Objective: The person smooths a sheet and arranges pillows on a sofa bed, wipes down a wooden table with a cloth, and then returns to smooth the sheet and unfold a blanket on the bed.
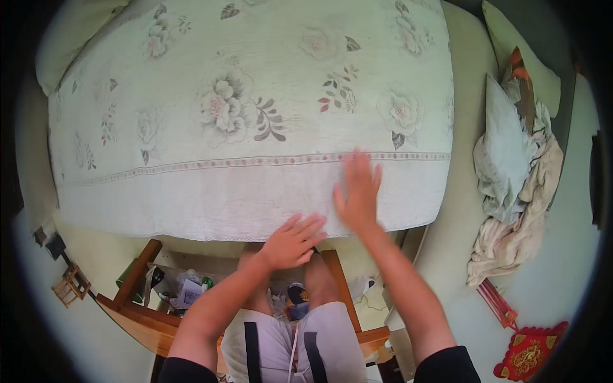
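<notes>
The floral cloth [166, 198] spreads wide before us, a narrow patterned band [268, 161] crossing it. Our right hand [361, 198], blurred, is open by that band; our left hand [288, 245], open too, is near the front hem [204, 239]. We would probably work best with flat palms, light even pressure and no tugging.

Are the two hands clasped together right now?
No, the left hand is at the near edge of the floral cloth, while the right hand is apart from it, farther up.
</notes>
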### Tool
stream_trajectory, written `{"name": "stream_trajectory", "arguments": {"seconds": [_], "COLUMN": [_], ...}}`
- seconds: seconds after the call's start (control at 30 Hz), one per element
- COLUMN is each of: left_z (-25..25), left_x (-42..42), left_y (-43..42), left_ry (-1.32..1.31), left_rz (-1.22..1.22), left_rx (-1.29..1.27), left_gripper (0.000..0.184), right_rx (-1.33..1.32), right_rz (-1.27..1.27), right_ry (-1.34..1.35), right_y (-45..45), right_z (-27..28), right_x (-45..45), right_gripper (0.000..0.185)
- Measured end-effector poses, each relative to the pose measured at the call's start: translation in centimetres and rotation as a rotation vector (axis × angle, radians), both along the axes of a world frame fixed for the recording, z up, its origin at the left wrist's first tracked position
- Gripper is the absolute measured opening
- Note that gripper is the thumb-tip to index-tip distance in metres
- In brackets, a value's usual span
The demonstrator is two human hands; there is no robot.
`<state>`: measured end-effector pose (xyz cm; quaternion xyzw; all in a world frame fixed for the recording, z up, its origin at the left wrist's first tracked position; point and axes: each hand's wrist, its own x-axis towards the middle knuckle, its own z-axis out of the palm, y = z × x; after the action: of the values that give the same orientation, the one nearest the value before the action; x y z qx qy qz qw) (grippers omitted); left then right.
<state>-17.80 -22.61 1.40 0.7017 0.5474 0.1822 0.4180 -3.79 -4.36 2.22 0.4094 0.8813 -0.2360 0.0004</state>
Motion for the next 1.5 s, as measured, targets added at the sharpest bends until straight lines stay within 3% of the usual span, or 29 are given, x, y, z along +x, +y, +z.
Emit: {"name": "stream_trajectory", "arguments": {"seconds": [0.07,0.1,0.13,0.23,0.3,0.4,0.5,0.53,0.57,0.63,0.73,0.8,0.9,0.97,1.1,1.17,1.3,1.33,1.43,1.5], "left_z": [-1.2,-0.1,-1.5,-2.0,-3.4,-2.8,-0.6,0.4,1.1,0.8,0.9,-0.8,-2.4,-2.6,-2.7,-0.8,-1.5,-1.0,-0.3,-0.7], "left_x": [0.5,-1.0,-2.0,-7.4,-6.7,-2.4,0.5,0.9,1.0,1.6,2.6,3.0,4.1,6.6,12.9,15.6,19.3,19.5,17.7,15.2], "left_y": [1.2,4.1,6.0,12.6,12.5,7.9,3.8,3.4,3.0,2.3,7.4,12.4,18.5,19.5,15.9,14.1,11.2,12.1,16.7,20.7], "left_ry": [-0.183,-0.076,0.226,0.514,0.621,0.408,0.343,0.236,0.171,-0.063,0.218,0.308,0.447,0.530,0.400,0.247,-0.110,-0.201,-0.064,0.183], "left_rz": [0.009,0.093,0.189,0.578,0.559,0.031,-0.201,-0.228,-0.365,-0.392,-0.230,0.042,0.247,0.217,-0.174,-0.382,-0.542,-0.492,-0.285,-0.117], "left_rx": [0.103,0.213,0.344,0.191,0.135,0.071,-0.008,-0.019,-0.016,0.095,0.185,0.236,0.221,0.217,0.133,0.078,0.118,0.140,0.289,0.334], "left_gripper": [0.056,0.052,0.054,0.066,0.068,0.070,0.071,0.072,0.070,0.068,0.064,0.063,0.064,0.065,0.074,0.078,0.065,0.055,0.055,0.065], "right_rx": [0.148,0.169,0.193,0.145,0.025,-0.249,-0.418,-0.450,-0.310,-0.106,0.042,0.116,0.172,0.179,0.037,0.029,0.038,0.082,0.171,0.163], "right_rz": [-0.098,-0.070,-0.045,-0.018,0.082,0.191,0.171,0.040,0.011,-0.061,-0.140,-0.267,-0.553,-0.764,-0.719,-0.605,-0.536,-0.558,-0.655,-0.733], "right_ry": [-0.001,-0.030,-0.062,-0.143,-0.147,-0.048,0.095,0.156,0.169,0.109,-0.034,-0.066,-0.099,-0.092,-0.010,0.088,0.113,0.061,-0.035,-0.004], "right_y": [4.9,5.0,4.8,0.8,-4.3,-9.8,-10.0,-8.7,-6.9,-0.5,7.3,7.0,4.6,1.6,-1.1,2.2,10.8,10.9,9.7,6.0], "right_z": [-1.2,-2.1,-3.1,-2.9,-1.9,1.2,2.7,2.7,2.2,1.9,-0.2,-2.1,-2.7,-2.7,-1.0,-0.1,-1.4,-2.0,-3.6,-3.4], "right_x": [-1.8,-1.7,-1.6,-0.5,1.5,4.6,7.8,8.5,9.5,9.8,11.2,13.6,16.1,17.9,20.5,20.0,18.0,18.3,19.6,21.6], "right_gripper": [0.068,0.068,0.068,0.071,0.073,0.066,0.057,0.052,0.052,0.056,0.063,0.063,0.063,0.064,0.064,0.062,0.061,0.061,0.062,0.064]}}
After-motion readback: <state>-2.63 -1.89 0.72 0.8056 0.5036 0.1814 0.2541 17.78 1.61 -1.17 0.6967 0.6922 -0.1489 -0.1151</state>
